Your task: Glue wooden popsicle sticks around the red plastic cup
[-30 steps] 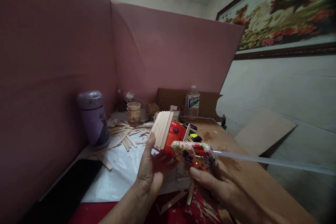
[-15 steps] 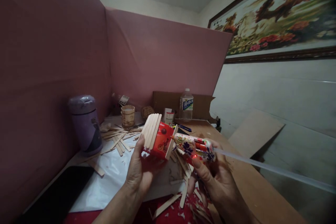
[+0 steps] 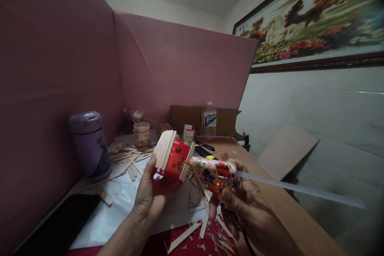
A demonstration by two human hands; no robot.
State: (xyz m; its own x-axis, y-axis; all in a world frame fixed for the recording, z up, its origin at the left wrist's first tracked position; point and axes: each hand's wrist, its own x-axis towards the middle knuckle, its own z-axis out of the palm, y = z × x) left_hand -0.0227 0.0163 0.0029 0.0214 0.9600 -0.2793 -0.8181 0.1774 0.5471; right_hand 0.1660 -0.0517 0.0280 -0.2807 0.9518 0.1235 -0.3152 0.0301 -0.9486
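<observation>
A small red box [image 3: 177,161] with pale wooden sticks [image 3: 165,149] along its left side and more at its right edge rests in my left hand [image 3: 150,192], thumb against the sticks. My right hand [image 3: 240,202] is wrapped round a flower-patterned glue gun [image 3: 214,172] with a small red light lit. Its orange nozzle points left and is at the sticks on the box's right edge; whether it touches them I cannot tell. A long translucent glue stick [image 3: 300,188] juts from the gun's rear.
Loose wooden sticks [image 3: 130,168] lie on white sheeting [image 3: 120,204]. A purple flask [image 3: 91,148] and black phone-like slab [image 3: 60,224] are at left. Behind stand a stick-covered cup [image 3: 141,135] and clear bottle [image 3: 209,122]. Black-and-yellow tool [image 3: 205,152] lies behind the gun.
The whole view has shifted slightly, so hands and objects appear further left. The glue gun is still at the box's right edge, and my right thumb sits slightly lower on it.
</observation>
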